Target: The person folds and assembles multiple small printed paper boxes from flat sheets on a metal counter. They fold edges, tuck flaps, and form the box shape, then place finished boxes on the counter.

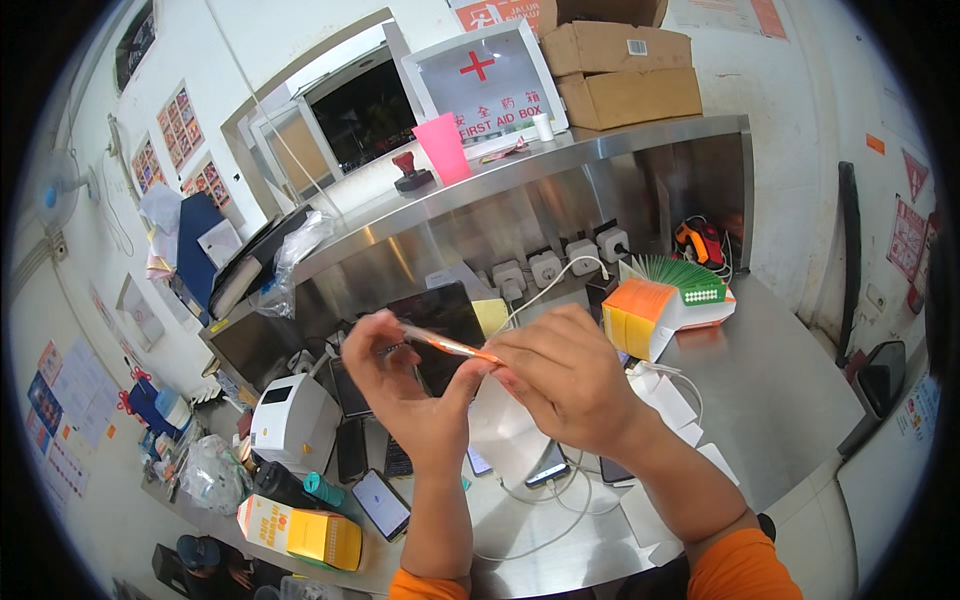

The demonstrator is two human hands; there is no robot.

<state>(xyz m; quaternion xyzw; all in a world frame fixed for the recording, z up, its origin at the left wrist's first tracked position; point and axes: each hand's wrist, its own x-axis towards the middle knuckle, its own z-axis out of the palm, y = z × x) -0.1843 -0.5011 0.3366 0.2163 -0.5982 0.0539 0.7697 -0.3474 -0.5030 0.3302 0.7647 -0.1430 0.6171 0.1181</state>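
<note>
Both my hands are raised over the metal counter [545, 562], pinching a thin orange packet [447, 343] with a clear, shiny part, seen nearly edge-on. My left hand [405, 385] has its thumb and fingers curved around the packet's left side. My right hand [575, 375] pinches its right end, fingers closed together. The packet's contents, if any, cannot be made out. Just below the hands is a white paper piece [505, 435], partly hidden by them. Behind them stands a dark tablet-like screen [440, 315].
A white printer [295, 420] and a phone [382, 503] stand left, near a yellow-and-white carton [325, 538]. To the right lies an orange-and-yellow carton [635, 315] beside a green fanned stack [680, 275]. White cables [540, 545] trail across the counter. A person [205, 565] is at lower left.
</note>
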